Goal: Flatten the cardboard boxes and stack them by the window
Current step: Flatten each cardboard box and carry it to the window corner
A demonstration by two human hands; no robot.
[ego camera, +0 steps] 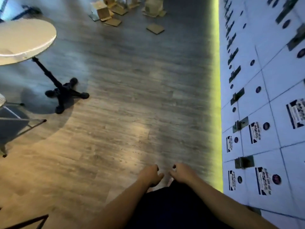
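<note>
we see a big wood floor (123,96) and a wall of white lockers (264,113) on the right. a round bench (24,38) stands on the left. the cardboard boxes (127,12) lie far ahead on the floor. our left hand (151,175) and right hand (182,173) hang loosely curled, holding nothing.

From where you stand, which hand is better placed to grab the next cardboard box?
Neither clearly: left hand and right hand both hang empty by the waist, and the cardboard boxes lie far ahead across the floor.
</note>
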